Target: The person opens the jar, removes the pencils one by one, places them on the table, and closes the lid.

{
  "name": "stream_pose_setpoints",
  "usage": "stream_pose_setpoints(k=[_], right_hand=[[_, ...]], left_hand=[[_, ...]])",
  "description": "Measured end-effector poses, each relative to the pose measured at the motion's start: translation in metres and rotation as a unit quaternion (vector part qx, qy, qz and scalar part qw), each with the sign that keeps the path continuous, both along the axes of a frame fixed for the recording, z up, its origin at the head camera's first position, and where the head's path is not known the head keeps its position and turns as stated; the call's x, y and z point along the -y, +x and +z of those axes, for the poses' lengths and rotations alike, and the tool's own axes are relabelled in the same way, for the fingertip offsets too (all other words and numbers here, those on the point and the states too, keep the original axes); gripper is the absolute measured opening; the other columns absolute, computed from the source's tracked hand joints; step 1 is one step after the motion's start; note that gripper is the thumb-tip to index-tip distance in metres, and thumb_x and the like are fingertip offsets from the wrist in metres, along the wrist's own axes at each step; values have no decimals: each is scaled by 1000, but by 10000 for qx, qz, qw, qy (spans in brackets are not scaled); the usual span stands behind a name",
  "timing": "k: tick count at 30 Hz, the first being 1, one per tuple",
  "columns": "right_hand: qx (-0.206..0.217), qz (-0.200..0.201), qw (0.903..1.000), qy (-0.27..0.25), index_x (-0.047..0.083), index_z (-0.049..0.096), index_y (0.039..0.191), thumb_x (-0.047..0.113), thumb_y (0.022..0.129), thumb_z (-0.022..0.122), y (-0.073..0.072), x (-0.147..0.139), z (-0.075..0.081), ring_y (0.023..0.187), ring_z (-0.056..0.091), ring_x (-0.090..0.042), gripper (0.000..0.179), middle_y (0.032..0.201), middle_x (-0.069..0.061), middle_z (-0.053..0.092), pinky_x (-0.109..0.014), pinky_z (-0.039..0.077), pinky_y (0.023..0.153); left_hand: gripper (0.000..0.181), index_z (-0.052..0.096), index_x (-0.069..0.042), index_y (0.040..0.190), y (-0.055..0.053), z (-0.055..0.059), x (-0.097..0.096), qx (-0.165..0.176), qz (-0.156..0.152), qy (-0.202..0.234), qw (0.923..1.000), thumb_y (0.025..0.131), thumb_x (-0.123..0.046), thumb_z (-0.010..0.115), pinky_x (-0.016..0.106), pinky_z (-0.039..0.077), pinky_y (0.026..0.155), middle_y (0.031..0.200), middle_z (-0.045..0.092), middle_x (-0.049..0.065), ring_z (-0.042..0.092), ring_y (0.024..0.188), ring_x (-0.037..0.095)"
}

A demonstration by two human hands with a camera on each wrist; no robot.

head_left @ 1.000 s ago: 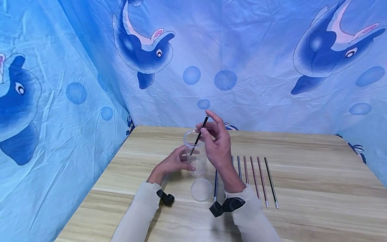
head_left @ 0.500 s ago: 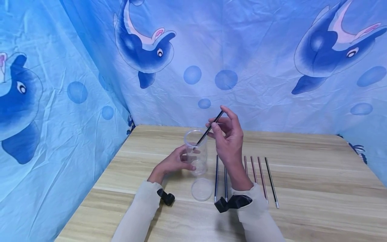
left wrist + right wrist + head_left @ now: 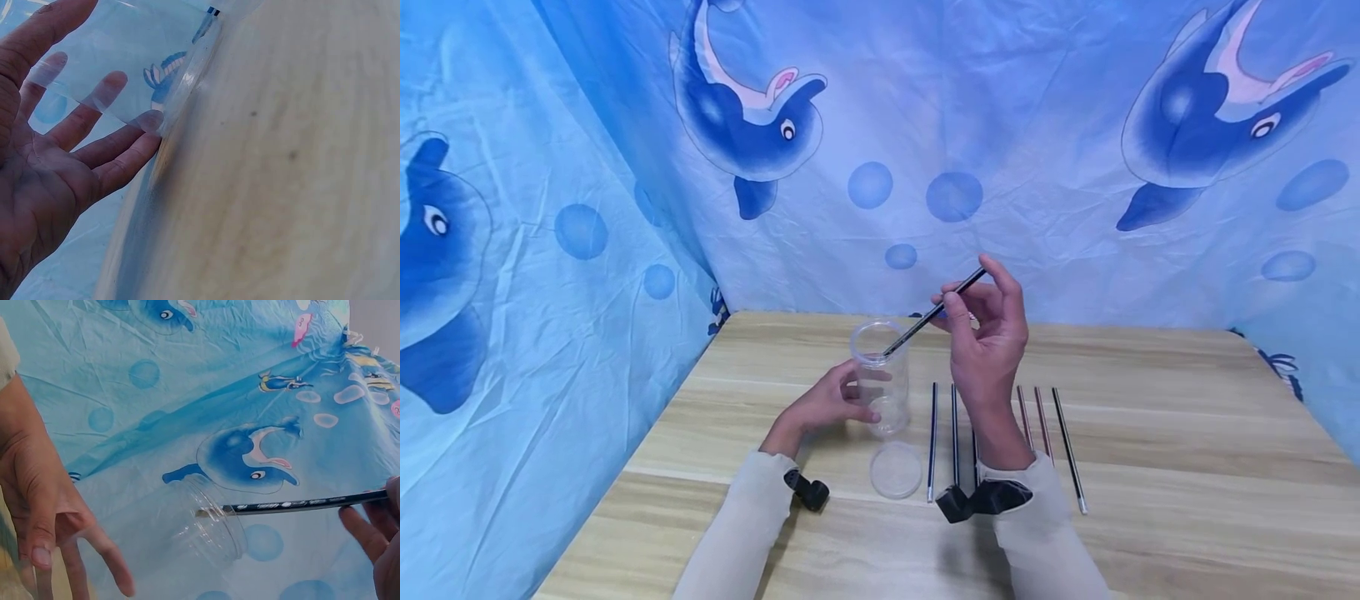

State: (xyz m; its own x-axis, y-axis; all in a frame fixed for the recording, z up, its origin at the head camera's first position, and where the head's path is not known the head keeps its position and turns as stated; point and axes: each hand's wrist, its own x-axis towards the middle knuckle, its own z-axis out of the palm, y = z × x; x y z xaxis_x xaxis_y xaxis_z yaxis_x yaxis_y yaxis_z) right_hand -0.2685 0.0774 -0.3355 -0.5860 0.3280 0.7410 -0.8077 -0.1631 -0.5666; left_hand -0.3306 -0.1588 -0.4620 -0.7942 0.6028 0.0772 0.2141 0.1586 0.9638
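A clear plastic jar (image 3: 891,383) stands upright on the table in the head view, its mouth uncovered. My left hand (image 3: 831,402) holds it from the left, thumb in front and fingers behind; the left wrist view shows those fingers (image 3: 119,162) against the clear wall. Above and to the right, my right hand (image 3: 992,342) pinches a black pencil (image 3: 925,321) near its upper end, index fingertip on the top. The pencil slants down to the left, and in the right wrist view its pale lower end (image 3: 209,512) is just inside the jar's mouth.
A round clear lid (image 3: 896,470) lies in front of the jar. Right of it, several pencils lie in a row, among them a dark blue one (image 3: 932,442) and a black one (image 3: 1069,450); my right forearm hides some. A blue dolphin-print curtain (image 3: 910,125) hangs behind the table.
My right hand has moved right and slightly up. The pencil now leans more steeply sideways, and its lower end has risen from inside the jar to near the rim. The left hand stays put.
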Motion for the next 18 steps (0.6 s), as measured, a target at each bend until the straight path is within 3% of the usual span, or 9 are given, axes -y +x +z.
stream_pose_setpoints(k=[6, 18], right_hand=[[-405, -357, 9981, -293, -3, 45, 139, -5, 93, 65, -1, -5, 3, 84, 70, -23, 50, 95, -13, 64, -36, 61, 69], [-522, -651, 9957, -415, -5, 43, 138, -6, 90, 68, 0, -13, 6, 81, 63, -20, 54, 92, -9, 58, -31, 60, 64]], left_hand=[[85, 38, -7, 149, 0, 1, 0, 127, -48, 36, 9999, 77, 3, 82, 60, 41, 104, 145, 50, 18, 48, 130, 45], [85, 41, -13, 148, -1, 1, 1, 172, -10, -3, 9999, 77, -1, 84, 52, 44, 105, 143, 53, 13, 52, 129, 40]])
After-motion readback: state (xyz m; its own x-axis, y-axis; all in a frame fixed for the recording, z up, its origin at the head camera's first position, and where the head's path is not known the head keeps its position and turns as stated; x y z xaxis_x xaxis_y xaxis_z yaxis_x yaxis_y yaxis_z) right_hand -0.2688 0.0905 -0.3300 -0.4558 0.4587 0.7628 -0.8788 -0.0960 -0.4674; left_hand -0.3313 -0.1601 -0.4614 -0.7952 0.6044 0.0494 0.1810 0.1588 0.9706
